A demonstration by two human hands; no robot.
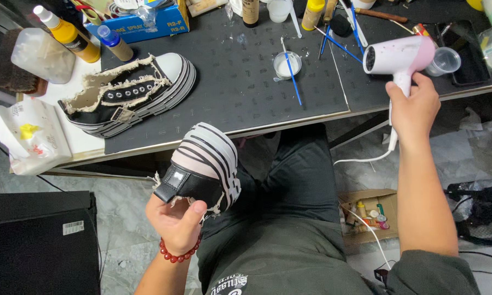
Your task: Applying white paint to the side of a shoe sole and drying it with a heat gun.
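My left hand [176, 219] grips a black sneaker with a striped black-and-white platform sole [209, 159] by its heel, sole turned up, over my lap. A red bead bracelet circles that wrist. My right hand [413, 104] holds a pink and white hair dryer [398, 57] by its handle at the table's front edge. The dryer's nozzle faces left, and its white cord hangs down. The matching second sneaker [131, 92] lies on its side on the black table mat [240, 82], to the left.
A small cup of white liquid with a blue-handled brush [287, 63] stands mid-table. Bottles, a blue box, a clear plastic cup [443, 60] and tools line the back. A white bag [27, 136] sits at the left; a cardboard box [369, 214] is on the floor.
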